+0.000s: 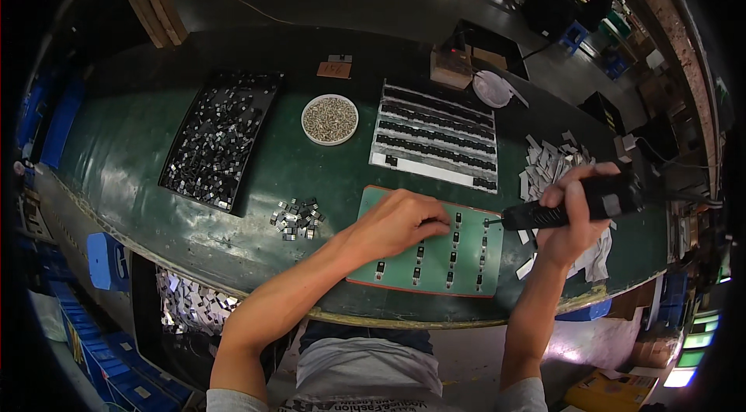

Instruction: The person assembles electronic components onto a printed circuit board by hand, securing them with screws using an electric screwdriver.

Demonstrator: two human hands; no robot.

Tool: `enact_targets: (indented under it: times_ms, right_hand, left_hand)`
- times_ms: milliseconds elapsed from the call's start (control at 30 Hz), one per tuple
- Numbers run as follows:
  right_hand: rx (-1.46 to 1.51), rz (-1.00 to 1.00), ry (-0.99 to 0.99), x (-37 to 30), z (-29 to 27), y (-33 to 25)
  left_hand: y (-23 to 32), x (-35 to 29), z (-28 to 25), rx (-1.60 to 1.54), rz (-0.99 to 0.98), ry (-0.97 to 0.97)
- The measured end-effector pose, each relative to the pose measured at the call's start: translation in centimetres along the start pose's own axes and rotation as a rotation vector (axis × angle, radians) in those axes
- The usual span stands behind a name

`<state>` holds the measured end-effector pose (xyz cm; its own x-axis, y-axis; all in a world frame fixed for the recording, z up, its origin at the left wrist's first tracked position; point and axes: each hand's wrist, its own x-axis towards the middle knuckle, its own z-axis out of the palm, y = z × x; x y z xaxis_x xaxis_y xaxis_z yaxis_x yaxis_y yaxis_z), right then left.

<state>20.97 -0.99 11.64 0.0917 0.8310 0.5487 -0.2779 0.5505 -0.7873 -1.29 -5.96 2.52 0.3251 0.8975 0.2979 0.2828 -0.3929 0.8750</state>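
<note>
In my right hand is a black electric screwdriver, fingers wrapped round its body. Its thin bit points left and reaches the top of the right-hand column on a green board with a red edge. Small black components with metal legs stand in columns on this board. Over the board's left part lies my left hand, its fingers bent and drawn together. Whatever is between those fingertips, if anything, is hidden. A loose pile of similar components lies left of the board.
A black tray of components stands at the left. Behind the board are a white bowl of small screws and a sheet with rows of black parts. Pale metal strips are heaped right, near the screwdriver. A box stands farther back.
</note>
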Motion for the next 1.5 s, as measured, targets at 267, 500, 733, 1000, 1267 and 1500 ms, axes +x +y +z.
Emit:
enact_targets:
  times_ms: [267, 500, 733, 1000, 1267, 1500]
  right_hand:
    - [0.328, -0.157, -0.155, -1.1, 1.0, -2.4]
    - [0.333, -0.134, -0.162, -1.5, 1.3, -1.9]
    - [0.278, -0.104, -0.182, -2.0, 1.9, -2.1]
    - [0.085, 0.061, -0.088, -3.4, 1.5, -2.6]
    - [0.097, 0.144, -0.065, -4.8, 1.7, -3.6]
    - [0.032, 0.156, -0.079, -5.5, 2.6, -4.3]
  left_hand:
    - [0.0, 0.2, 0.1, 0.063, 0.101, -0.028]
    - [0.5, 0.2, -0.1, 0.002, 0.064, -0.084]
    - [-0.3, -0.1, 0.3, 0.032, 0.145, -0.101]
    - [0.5, 0.2, -0.2, -0.036, 0.063, 0.002]
    - [0.6, 0.0, -0.4, -0.016, 0.015, -0.055]
    - [0.3, 0.2, 0.1, 0.005, 0.175, 0.010]
